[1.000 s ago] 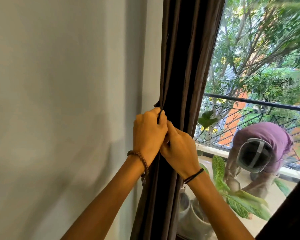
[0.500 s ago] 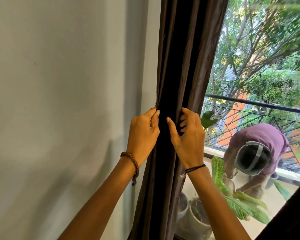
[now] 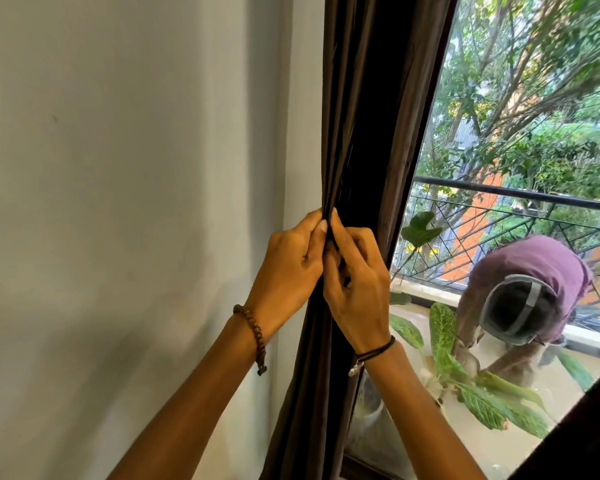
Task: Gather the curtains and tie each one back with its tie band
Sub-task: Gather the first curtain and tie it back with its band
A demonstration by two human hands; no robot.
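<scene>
Curtain (image 3: 368,133), dark brown, hangs bunched between wall (image 3: 136,168) and window (image 3: 499,133). Left hand (image 3: 288,268) and right hand (image 3: 357,292) pinch its folds together, touching. Keep pleats stacked tight while wrapping; no tie band is visible.

Both hands meet on the dark curtain (image 3: 368,140) — the left hand (image 3: 284,268) and right hand (image 3: 357,289) pinch its gathered folds between thumb and fingers (image 3: 317,225), knuckles touching. Left of the fingers is a pale wall (image 3: 118,168); right of them, a window (image 3: 516,133) — a leafy plant (image 3: 465,375) beyond.
</scene>
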